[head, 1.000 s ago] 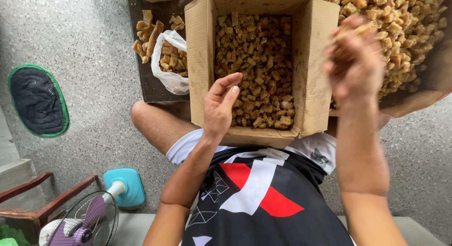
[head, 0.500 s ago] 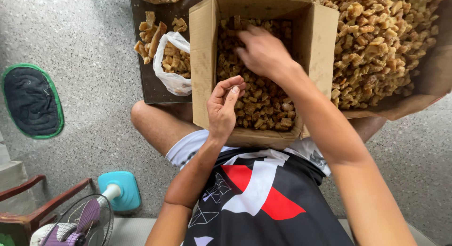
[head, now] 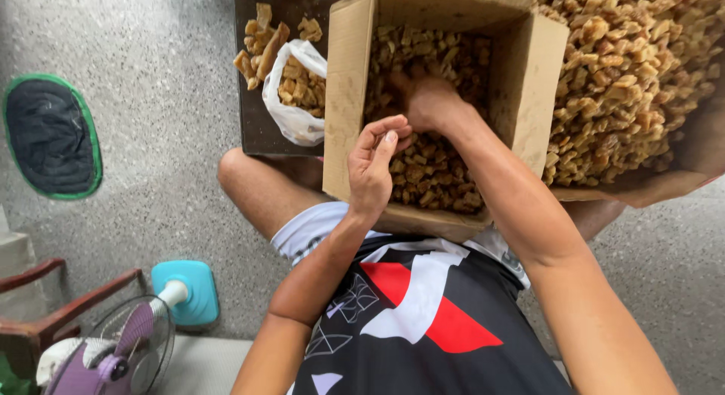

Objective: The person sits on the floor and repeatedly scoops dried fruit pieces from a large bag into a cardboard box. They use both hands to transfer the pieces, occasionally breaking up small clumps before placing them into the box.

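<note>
Both hands over an open box (head: 343,100) of brown chunks (head: 434,165).

Right hand (head: 427,100) is down inside the box, fingers buried among the chunks; whether they are curled on any cannot be told. Left hand (head: 374,165) hovers over the near left part of the box, palm turned inward, fingers (head: 377,131) loosely curled with thumb near forefinger; no chunk visible between them. The chunks fill the box floor, under and all around both sets of fingers. Beyond the right fingers, past the box wall, a large heap (head: 627,70) of similar chunks. Left of the left fingers, a white bag (head: 291,119) of chunks on a dark tray (head: 253,115). Fan (head: 128,350) on the floor behind.
</note>
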